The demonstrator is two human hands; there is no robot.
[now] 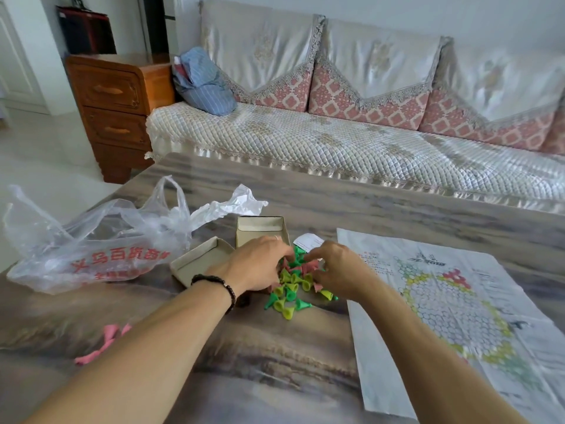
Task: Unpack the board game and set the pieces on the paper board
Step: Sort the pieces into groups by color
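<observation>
A heap of small cone-shaped game pieces (290, 289) in green, yellow and pink lies on the table between my hands. My left hand (260, 264) rests on the heap's left side, fingers curled into the pieces. My right hand (339, 270) covers the right side, fingertips pinching among the pink and green ones; what each hand holds is hidden. The paper board (452, 307), unfolded with a honeycomb pattern, lies flat to the right. Two open halves of the cardboard box (201, 258) (260, 228) stand behind the heap.
A crumpled clear plastic bag (91, 240) with red print lies at the left. A few pink pieces (104, 341) lie apart near my left forearm. A white paper slip (308, 240) sits behind the heap. A sofa (367, 142) runs along the table's far edge.
</observation>
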